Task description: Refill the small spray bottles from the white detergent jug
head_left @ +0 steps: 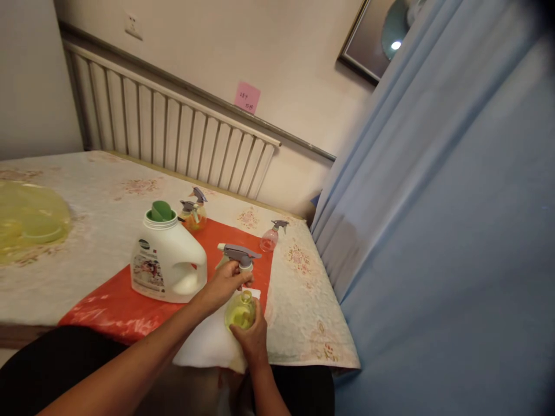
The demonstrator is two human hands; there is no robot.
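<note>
My right hand (252,336) grips a small yellow-green spray bottle (240,312) from below, near the table's front edge. Just above the bottle's open neck, my left hand (222,284) holds a grey trigger spray head (240,255). The head sits apart from the bottle. Both are over a white cloth (208,341) that lies on a red plastic sheet (117,306).
A white detergent jug with a green cap (167,260) stands left of my hands. Two orange spray bottles (193,212) and a pink one (272,237) stand farther back. A yellow plastic bag (28,219) lies at far left. Blue curtain (433,231) fills the right.
</note>
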